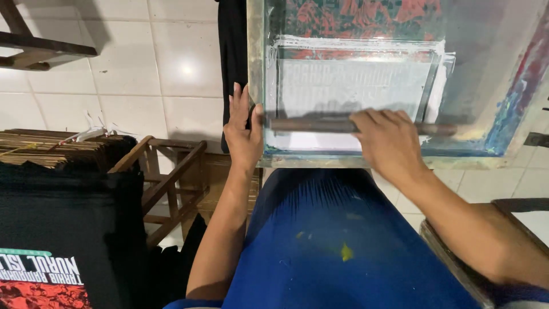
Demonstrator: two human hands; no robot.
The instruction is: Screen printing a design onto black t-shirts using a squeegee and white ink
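The wooden squeegee lies across the printing screen, near its lower edge. The right hand has its fingers closed over the squeegee. The left hand presses the screen frame with fingers spread open, beside black cloth.

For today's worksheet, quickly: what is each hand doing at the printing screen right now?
Left hand: fingers open, pressed flat on the left edge of the screen frame.
Right hand: closed over the squeegee, holding it on the mesh.
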